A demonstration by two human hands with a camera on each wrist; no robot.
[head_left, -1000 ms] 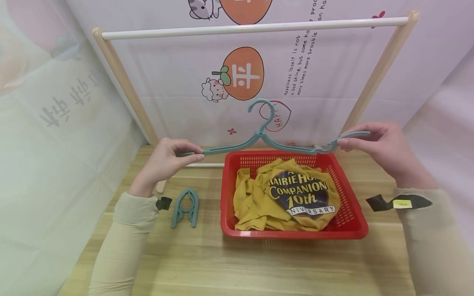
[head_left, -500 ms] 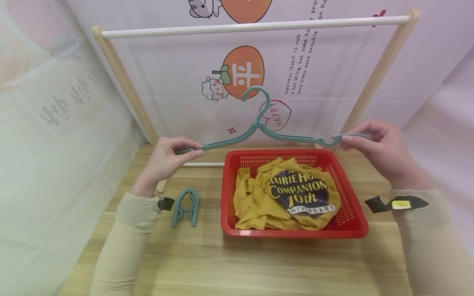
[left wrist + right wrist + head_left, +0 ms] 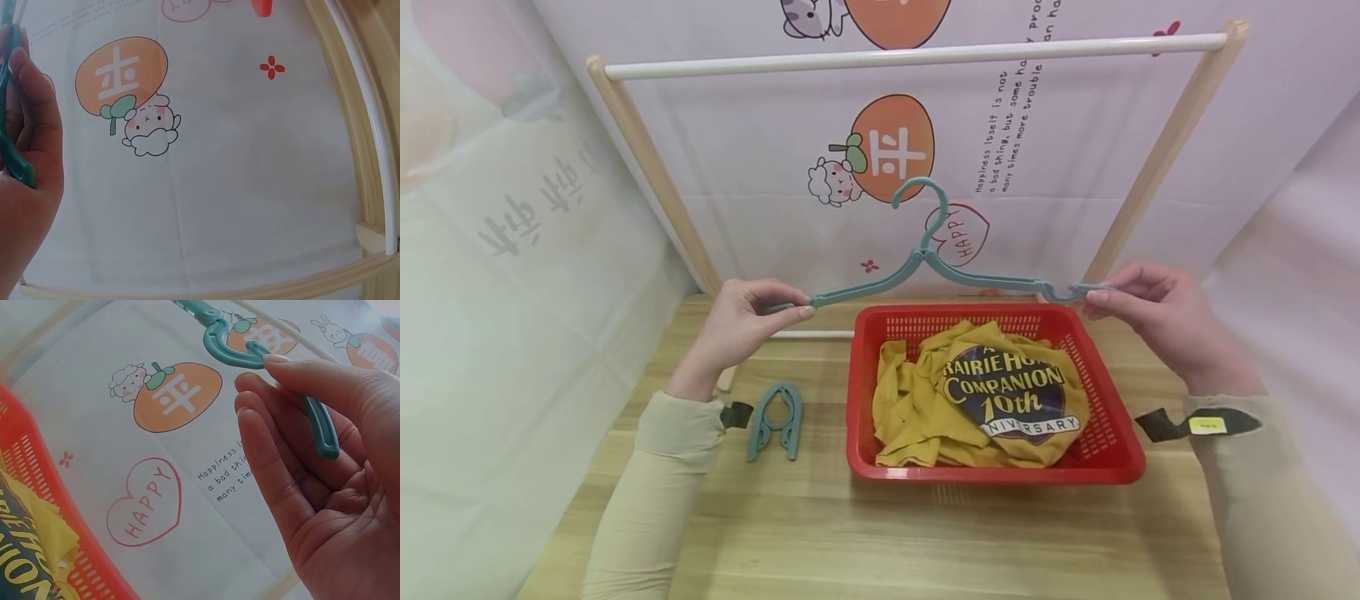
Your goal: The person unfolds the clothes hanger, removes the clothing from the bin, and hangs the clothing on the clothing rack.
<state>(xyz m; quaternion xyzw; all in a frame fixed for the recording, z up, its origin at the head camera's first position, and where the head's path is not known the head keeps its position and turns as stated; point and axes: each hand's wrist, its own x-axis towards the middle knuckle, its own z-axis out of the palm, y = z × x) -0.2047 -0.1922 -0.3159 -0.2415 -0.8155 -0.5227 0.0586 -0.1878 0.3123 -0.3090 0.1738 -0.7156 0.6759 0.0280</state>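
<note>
A teal folding hanger (image 3: 880,287) is stretched out above the back rim of the red basket, its hook pointing up. My left hand (image 3: 737,329) pinches the hanger's left end between thumb and fingers. At the other end, my right hand (image 3: 1172,321) pinches the right arm of the hanger; in the right wrist view, the tip of that arm (image 3: 322,428) lies across the palm. The left wrist view shows only part of the left hand (image 3: 31,156) at its edge, with the hanger in it. Yellow printed cloth (image 3: 977,400) lies crumpled inside the red basket (image 3: 1000,475).
A second teal hanger (image 3: 775,421), folded, lies on the wooden table (image 3: 880,542) left of the basket. Behind the hands stands a rack with wooden posts and a white top bar (image 3: 917,57). Printed white fabric (image 3: 760,142) hangs at the back and sides.
The hanger has risen slightly, its hook now in front of the orange print. My right hand has shifted a little inward and its hanger arm has turned. The left hand has barely moved.
</note>
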